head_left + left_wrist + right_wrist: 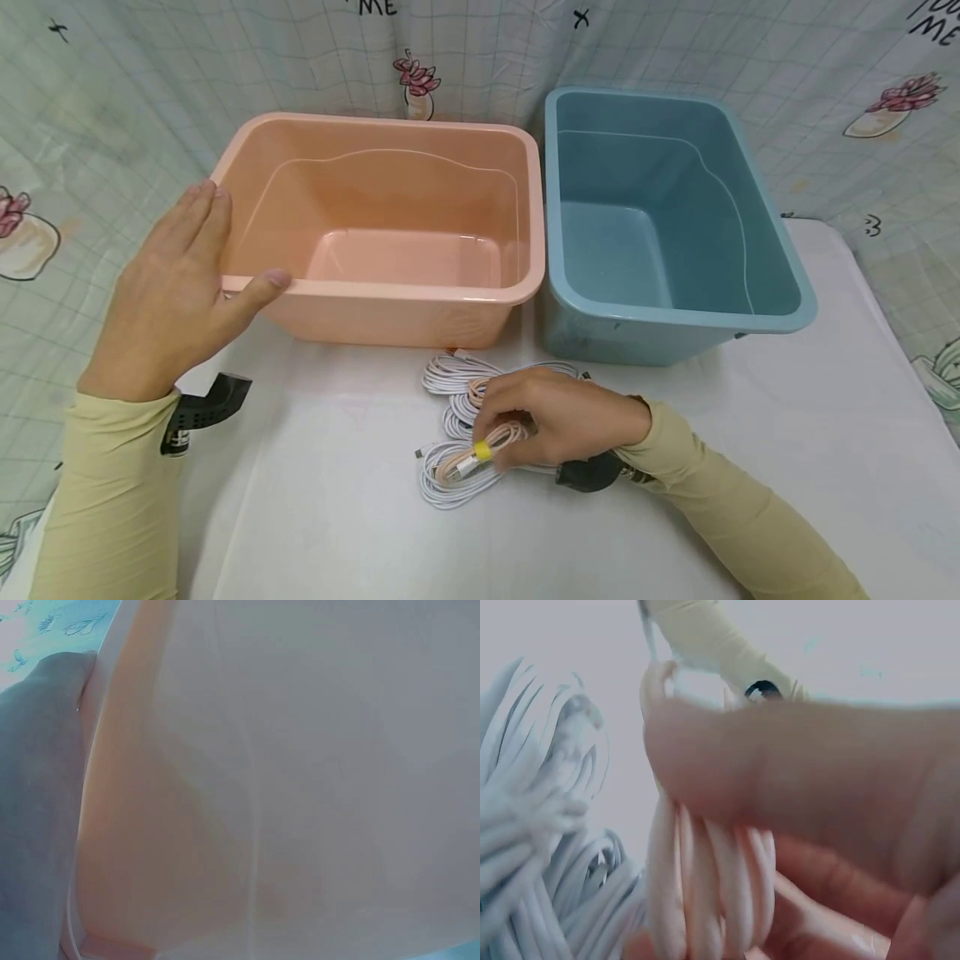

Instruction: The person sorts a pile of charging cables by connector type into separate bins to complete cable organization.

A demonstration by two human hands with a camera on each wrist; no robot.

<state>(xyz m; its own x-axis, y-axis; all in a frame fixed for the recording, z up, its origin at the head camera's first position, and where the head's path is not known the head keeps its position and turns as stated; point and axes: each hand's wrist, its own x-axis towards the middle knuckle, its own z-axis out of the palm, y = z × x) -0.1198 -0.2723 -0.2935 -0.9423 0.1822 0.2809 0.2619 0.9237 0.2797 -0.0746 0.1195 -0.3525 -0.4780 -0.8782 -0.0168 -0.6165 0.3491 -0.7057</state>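
Note:
My right hand (551,417) pinches a coiled pink cable (510,433) between thumb and fingers, above the pile of coils. The cable has a yellow band (482,451) round it and a white plug. In the right wrist view its pink loops (709,877) hang below the thumb. Coiled white cables (450,375) lie beneath and beside this hand, partly hidden by it. My left hand (168,292) rests on the left front corner of a peach-coloured plastic tub (397,293), fingers straight along the side rim, thumb over the front rim.
A blue-grey plastic tub (678,315) stands right beside the peach tub, on the right. Both stand on a table with a white cover (337,517). Behind them hangs a checked, printed cloth (487,58), which also runs along the left side.

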